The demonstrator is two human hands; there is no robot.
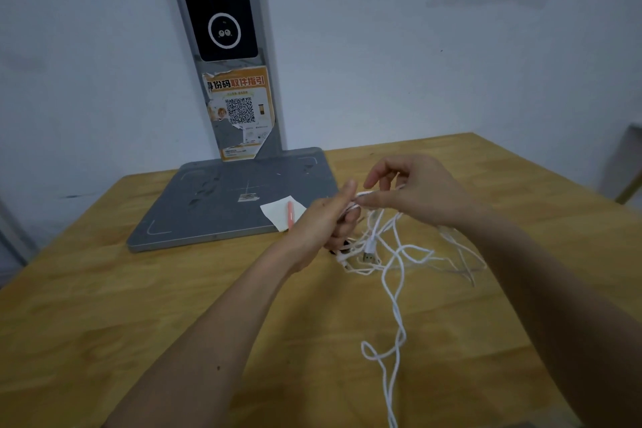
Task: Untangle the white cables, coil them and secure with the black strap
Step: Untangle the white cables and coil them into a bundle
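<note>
Pale blue-white walls meet at a corner behind a wooden counter [104,306], and a grey scanner stand [229,205] sits toward the counter's far left edge, its flat base plate lying on the wood and its upright column rising against the wall. On the column a black panel [222,0] carries a white ring with two small dots inside. Below it, a torn orange sticker [239,108] reads "身份码取件指引" in bold characters above a QR code; the smaller print underneath is too fine to read. A white slip of paper [278,214] with a pink pen-like object [290,214] on it lies at the base plate's near right corner.

Both bare hands are raised over the middle of the counter, just right of the plate. The left hand [330,215] has its fingers closed around a bunch of the white cables [392,254], thumb pointing up. The right hand [413,191] pinches a strand of the same cables between thumb and forefinger right beside the left thumb, its other fingers spread loosely. From the hands the cables hang down in a tangle onto the wood, a USB plug [369,255] dangling among the loops, and one long strand trails toward the near edge. Something small and dark [338,250] shows beneath the left hand; whether it is the strap cannot be told.
</note>
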